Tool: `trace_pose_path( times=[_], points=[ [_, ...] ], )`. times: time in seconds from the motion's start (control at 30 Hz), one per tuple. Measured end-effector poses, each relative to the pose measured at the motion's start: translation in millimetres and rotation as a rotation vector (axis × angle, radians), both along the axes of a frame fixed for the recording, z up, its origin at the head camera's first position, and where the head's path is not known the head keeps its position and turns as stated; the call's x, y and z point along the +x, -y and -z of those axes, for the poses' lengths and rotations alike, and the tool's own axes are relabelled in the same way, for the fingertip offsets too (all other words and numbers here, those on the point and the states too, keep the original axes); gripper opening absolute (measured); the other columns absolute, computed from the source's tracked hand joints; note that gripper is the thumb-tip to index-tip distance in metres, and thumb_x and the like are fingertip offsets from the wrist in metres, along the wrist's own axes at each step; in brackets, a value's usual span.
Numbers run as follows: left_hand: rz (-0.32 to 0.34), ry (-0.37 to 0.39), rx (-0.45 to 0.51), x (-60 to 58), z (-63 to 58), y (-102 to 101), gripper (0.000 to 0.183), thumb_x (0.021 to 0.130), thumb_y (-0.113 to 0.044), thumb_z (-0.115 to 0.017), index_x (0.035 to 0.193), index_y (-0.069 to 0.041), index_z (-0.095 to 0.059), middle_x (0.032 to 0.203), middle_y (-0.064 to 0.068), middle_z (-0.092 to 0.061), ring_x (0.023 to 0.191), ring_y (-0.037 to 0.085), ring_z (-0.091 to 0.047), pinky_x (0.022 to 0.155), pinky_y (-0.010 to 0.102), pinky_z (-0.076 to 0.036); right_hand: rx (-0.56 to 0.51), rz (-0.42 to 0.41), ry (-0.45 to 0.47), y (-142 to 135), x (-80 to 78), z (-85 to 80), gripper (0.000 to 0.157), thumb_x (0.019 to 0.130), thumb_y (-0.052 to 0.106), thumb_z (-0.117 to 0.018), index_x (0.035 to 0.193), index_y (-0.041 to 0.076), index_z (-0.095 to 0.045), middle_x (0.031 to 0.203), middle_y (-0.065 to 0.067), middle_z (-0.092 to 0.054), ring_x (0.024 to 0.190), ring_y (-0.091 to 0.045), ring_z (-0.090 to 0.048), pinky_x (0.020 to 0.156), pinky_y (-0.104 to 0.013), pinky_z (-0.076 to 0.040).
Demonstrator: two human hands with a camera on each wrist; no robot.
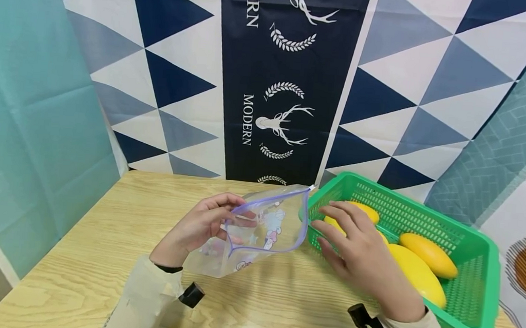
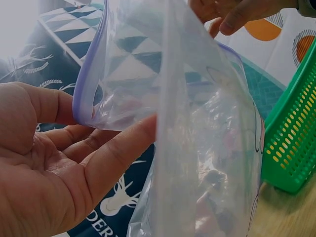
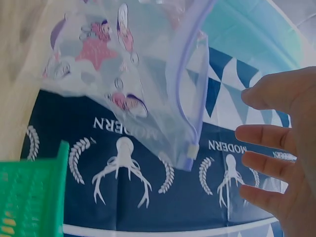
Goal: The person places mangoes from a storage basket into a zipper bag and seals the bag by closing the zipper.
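Note:
My left hand (image 1: 205,222) holds a clear plastic slider bag (image 1: 281,222) by one side of its mouth, above the wooden table. The bag has a purple zip edge and printed cartoon figures, and its mouth gapes toward the right. In the left wrist view, the fingers and thumb (image 2: 123,153) lie at the zip edge, partly covered by the film. A white slider (image 3: 191,150) sits at a corner of the zip. My right hand (image 1: 360,251) hovers with spread fingers between the bag and a green basket (image 1: 473,283), with nothing in its grasp.
Inside the basket at the right lie several yellow, mango-like fruits (image 1: 427,254), some partly hidden by my right hand. The light wooden table (image 1: 112,255) extends to the left. A patterned cloth (image 1: 182,75) hangs behind it.

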State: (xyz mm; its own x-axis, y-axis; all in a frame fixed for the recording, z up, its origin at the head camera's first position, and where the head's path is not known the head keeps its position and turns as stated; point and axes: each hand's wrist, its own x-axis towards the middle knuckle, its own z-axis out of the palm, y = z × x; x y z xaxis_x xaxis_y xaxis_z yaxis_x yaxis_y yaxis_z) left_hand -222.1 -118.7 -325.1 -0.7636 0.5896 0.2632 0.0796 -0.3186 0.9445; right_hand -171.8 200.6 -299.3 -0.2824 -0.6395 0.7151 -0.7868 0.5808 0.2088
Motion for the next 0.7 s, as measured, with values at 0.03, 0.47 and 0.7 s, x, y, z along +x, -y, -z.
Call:
trace_pose_path(
  times=[0.03, 0.47, 0.7],
  points=[
    [0.003, 0.001, 0.002, -0.1, 0.3, 0, 0.03, 0.098, 0.0, -0.042, 0.111, -0.016, -0.063, 0.11, 0.003, -0.071, 0.103, 0.022, -0.07, 0.068, 0.035, -0.061, -0.002, 0.001, -0.005, -2, 0.0, -1.8, 0.04, 0.107, 0.033, -0.037, 0.11, 0.005, -0.066, 0.115, -0.019, -0.062, 0.112, -0.041, -0.053, 0.109, -0.038, -0.033],
    [0.023, 0.004, 0.004, 1.4, -1.2, -1, 0.031, 0.1, 0.0, -0.04, 0.111, -0.017, -0.063, 0.11, 0.004, -0.071, 0.105, 0.022, -0.069, 0.071, 0.041, -0.061, 0.03, 0.041, -0.084, -27, -2.8, -20.5, 0.042, 0.107, 0.032, -0.036, 0.108, 0.003, -0.067, 0.11, -0.021, -0.064, 0.108, -0.044, -0.055, 0.095, -0.051, -0.04],
    [0.016, 0.008, 0.0, 2.9, -2.2, -1, 0.031, 0.099, 0.0, -0.04, 0.112, -0.016, -0.062, 0.11, 0.005, -0.07, 0.105, 0.023, -0.069, 0.071, 0.041, -0.061, 0.043, 0.041, -0.137, -41, -14.0, -24.5, 0.043, 0.107, 0.032, -0.036, 0.106, 0.002, -0.066, 0.108, -0.024, -0.063, 0.1, -0.045, -0.056, 0.081, -0.059, -0.047]
  ],
)
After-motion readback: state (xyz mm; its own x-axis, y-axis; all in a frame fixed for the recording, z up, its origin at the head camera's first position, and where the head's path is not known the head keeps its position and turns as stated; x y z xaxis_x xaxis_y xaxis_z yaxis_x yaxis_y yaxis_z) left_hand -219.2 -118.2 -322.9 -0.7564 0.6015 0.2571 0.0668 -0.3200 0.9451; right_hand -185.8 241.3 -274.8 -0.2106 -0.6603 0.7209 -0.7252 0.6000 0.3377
